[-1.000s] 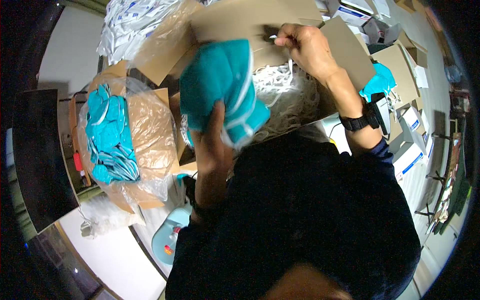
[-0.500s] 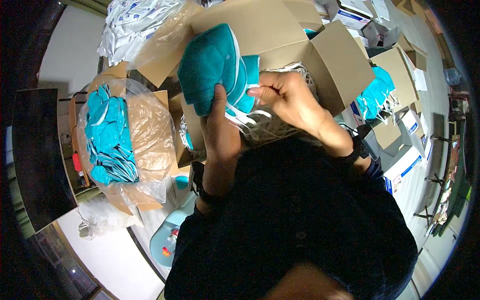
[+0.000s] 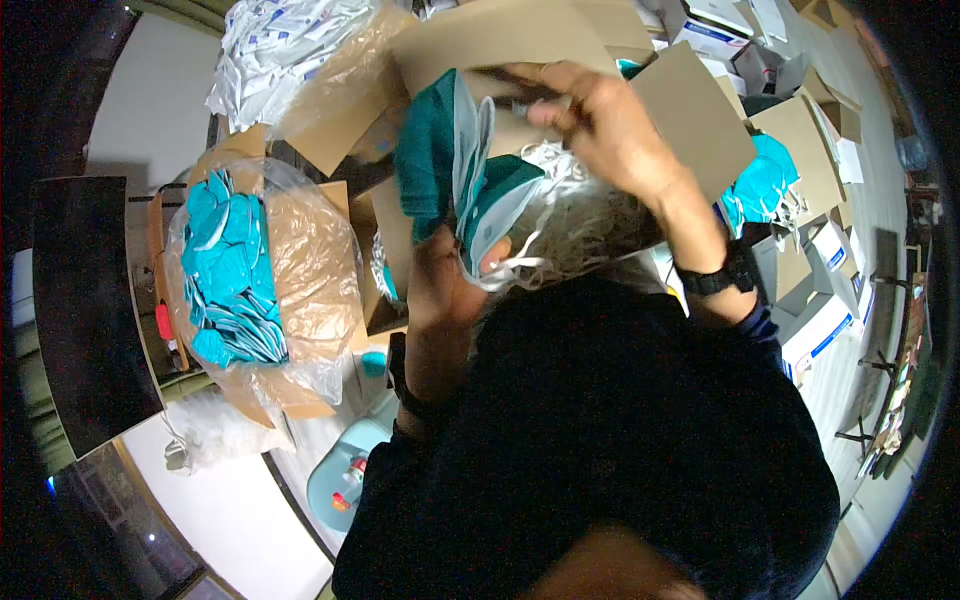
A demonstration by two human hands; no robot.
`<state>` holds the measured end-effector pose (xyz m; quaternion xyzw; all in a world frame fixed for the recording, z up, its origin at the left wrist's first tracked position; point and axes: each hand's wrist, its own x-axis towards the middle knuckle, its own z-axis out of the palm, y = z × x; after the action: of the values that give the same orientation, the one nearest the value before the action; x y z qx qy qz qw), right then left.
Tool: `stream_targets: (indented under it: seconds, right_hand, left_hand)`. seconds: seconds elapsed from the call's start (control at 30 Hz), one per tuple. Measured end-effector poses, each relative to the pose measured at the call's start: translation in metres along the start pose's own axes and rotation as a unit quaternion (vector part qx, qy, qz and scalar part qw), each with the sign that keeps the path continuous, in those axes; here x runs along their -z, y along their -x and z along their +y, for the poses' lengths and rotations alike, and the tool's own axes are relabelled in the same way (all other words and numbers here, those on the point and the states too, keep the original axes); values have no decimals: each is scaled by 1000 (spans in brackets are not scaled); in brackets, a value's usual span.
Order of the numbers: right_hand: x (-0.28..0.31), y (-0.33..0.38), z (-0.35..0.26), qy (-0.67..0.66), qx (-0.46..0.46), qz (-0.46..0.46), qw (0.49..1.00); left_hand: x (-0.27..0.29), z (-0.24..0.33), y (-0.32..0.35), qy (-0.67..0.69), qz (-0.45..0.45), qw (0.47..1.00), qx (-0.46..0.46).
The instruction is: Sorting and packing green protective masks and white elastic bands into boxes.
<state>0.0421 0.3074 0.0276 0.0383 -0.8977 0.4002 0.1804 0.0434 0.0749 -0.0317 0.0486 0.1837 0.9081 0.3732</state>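
Note:
Folded teal face masks [image 3: 430,145] with pale inner sides are held upright in my left hand [image 3: 450,275], its fingers closed round their lower end. White straps [image 3: 520,268] dangle from them to the right. My right hand [image 3: 605,125] is raised to the right of the masks, apart from them. Its fingers stretch leftward with the thumb apart; they are somewhat blurred, and I see nothing held in them. Below it, an open cardboard box [image 3: 690,125] contains a heap of white straps [image 3: 560,165].
On the left stands a plastic-lined carton [image 3: 310,255] with many teal masks [image 3: 225,260]. A pile of white packets [image 3: 285,60] lies at the back left. More teal masks [image 3: 762,175] and white boxes [image 3: 825,330] are on the right. A light blue tub [image 3: 335,480] sits lower left.
My right hand has let go of the mask straps and moved up and right. The masks in my left hand have turned and fanned apart, showing their pale inner sides.

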Motion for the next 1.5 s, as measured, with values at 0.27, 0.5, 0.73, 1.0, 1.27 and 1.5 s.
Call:
stream_targets:
  seconds: [0.27,0.5,0.73,1.0,1.27,1.5]
  right_hand:
    - [-2,15,1,-413,7,-144,899]
    - [2,16,2,-429,-109,-12,897]
    - [13,18,-26,-217,60,-1,974]
    - [27,11,-20,-284,53,-102,952]
    - [12,21,-36,-197,57,-108,973]
    - [-1,27,-41,-202,31,-85,975]
  left_hand:
    - [-21,-1,-17,197,-48,968,146]
    - [-29,-6,-14,58,41,994,87]
    - [-28,-7,-17,-38,108,992,56]
    - [-29,-8,-15,-120,86,989,20]
    - [-22,-11,-16,5,37,998,47]
    - [-16,-21,-15,-139,35,989,31]
